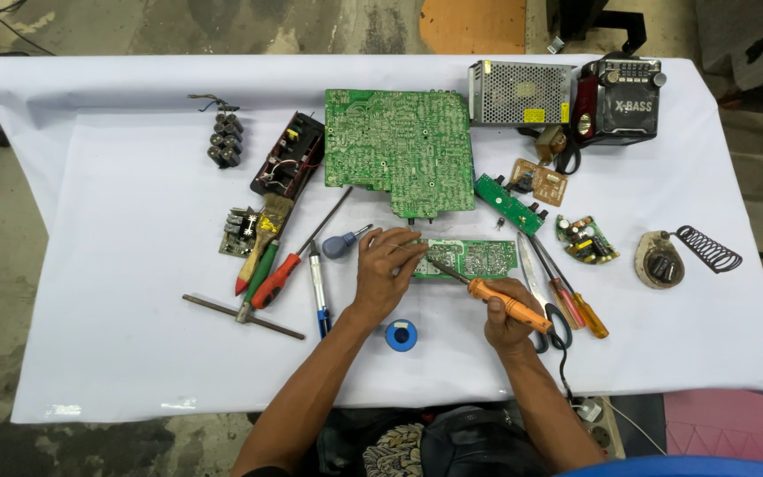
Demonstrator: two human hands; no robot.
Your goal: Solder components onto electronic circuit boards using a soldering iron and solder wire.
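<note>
My left hand (385, 272) rests on the left end of a small green circuit board (479, 258) and pinches what looks like thin solder wire against it. My right hand (507, 316) grips an orange-handled soldering iron (503, 300), whose dark tip reaches up-left to the board beside my left fingers. A blue solder spool (401, 336) lies just below my left wrist.
A white cloth (134, 353) covers the table. On it lie a large green board (399, 146), a metal power supply (521, 93), a black-red radio (620, 99), a soldering stand (664, 261), small boards, screwdrivers (284, 276), a brush, scissors (547, 322), and a capacitor pack (225, 140).
</note>
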